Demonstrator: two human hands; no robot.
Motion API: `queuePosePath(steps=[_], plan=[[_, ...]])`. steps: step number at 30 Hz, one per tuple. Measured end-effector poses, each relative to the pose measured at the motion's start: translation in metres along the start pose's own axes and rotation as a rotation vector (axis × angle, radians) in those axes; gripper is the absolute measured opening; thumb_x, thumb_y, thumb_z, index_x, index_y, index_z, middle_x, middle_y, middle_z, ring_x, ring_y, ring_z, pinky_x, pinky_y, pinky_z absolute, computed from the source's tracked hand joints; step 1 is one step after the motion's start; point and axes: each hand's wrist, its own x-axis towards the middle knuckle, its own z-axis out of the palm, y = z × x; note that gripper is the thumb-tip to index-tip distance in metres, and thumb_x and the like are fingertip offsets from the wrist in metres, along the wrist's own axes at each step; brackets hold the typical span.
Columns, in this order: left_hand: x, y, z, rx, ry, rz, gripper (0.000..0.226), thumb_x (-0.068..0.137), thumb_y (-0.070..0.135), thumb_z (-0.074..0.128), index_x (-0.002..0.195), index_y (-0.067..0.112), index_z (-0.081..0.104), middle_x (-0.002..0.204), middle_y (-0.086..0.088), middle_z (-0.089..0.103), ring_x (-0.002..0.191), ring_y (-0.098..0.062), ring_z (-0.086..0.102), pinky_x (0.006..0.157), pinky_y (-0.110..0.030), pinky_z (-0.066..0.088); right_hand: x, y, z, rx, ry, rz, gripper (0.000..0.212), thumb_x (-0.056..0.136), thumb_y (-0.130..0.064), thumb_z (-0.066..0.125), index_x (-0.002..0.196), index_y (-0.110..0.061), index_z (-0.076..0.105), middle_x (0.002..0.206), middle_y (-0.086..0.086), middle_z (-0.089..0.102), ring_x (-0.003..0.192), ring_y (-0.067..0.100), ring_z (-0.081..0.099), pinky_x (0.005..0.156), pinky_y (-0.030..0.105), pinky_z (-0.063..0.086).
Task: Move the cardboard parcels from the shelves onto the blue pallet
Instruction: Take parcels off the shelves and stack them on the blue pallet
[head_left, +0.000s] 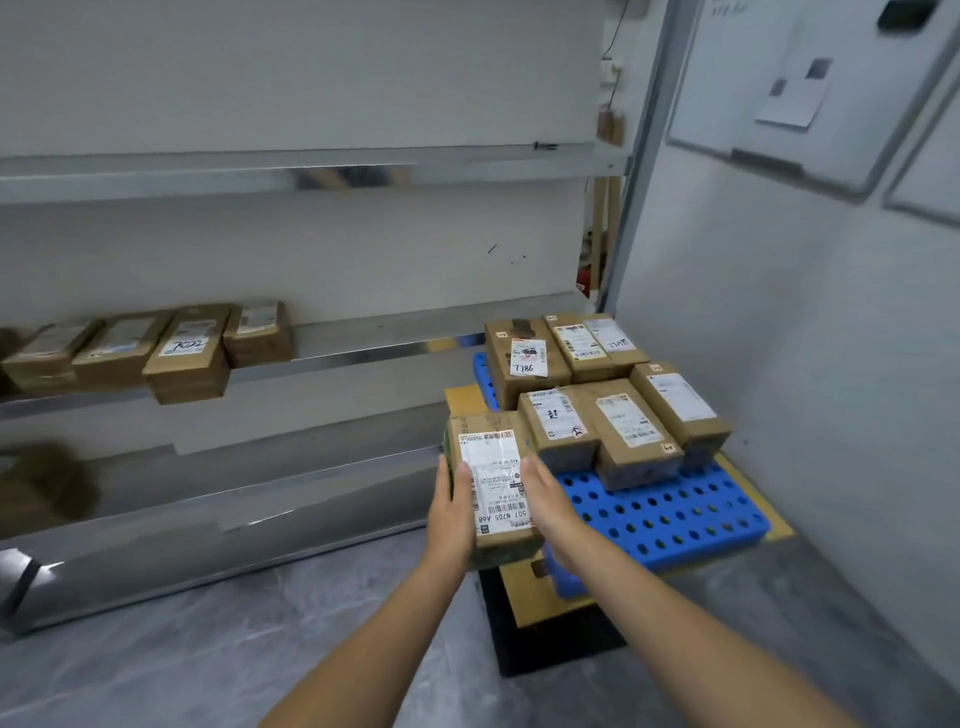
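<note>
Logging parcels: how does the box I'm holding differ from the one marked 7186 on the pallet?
The held parcel is gripped between left hand and right hand; the 7186 parcel rests untouched on the blue pallet. The held parcel's label covers most of its top; the 7186 parcel's is smaller, with handwritten digits. Both are brown cardboard with white labels.

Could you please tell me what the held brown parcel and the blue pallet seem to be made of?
Brown box-shaped parcel: likely matte cardboard, dull tan faces under a white paper label. Blue perforated pallet: probably moulded plastic, uniform glossy colour, regular holes.
</note>
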Motion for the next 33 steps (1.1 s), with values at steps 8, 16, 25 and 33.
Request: queuePosePath(steps=[8,16,25,33], plan=[[-0.001,-0.039,0.133,0.022,0.005,-0.047,0.051,0.104,0.045,0.038,0.153,0.031,0.031,0.14,0.011,0.049,0.111,-0.002,0.054,0.089,-0.018,0.045,0.037,0.055,-0.13,-0.237,0.089,0.066,0.045,0.102,-0.05,0.021,0.145,-0.046,0.033,0.141,0.002,0.045,0.134,0.027,0.037,0.114,0.046,0.029],[0.013,-0.067,0.182,0.045,0.072,-0.134,0.045,0.107,0.04,0.032,0.149,0.028,0.04,0.133,0.005,0.061,0.109,-0.003,0.061,0.069,-0.008,0.049,0.078,0.087,-0.171,-0.393,-0.029,0.102,0.048,0.102,-0.051,0.02,0.149,-0.045,0.024,0.143,0.006,0.034,0.135,0.029,0.03,0.114,0.051,0.026],[0.032,-0.088,0.181,0.161,0.133,-0.193,0.041,0.107,0.039,0.033,0.144,0.028,0.046,0.132,0.001,0.062,0.113,-0.012,0.062,0.083,-0.023,0.054,0.095,0.106,-0.177,-0.082,-0.084,0.238,0.053,0.086,-0.024,0.067,0.123,-0.024,0.029,0.122,0.004,0.053,0.104,0.02,0.062,0.086,0.043,0.058],[0.04,-0.089,0.187,0.148,0.11,-0.217,0.037,0.106,0.039,0.032,0.136,0.027,0.052,0.118,0.003,0.068,0.105,-0.013,0.068,0.081,-0.027,0.056,0.102,0.107,-0.184,-0.167,-0.09,0.114,0.037,0.091,-0.028,0.065,0.116,-0.025,0.039,0.123,-0.001,0.05,0.109,0.015,0.056,0.09,0.038,0.055]])
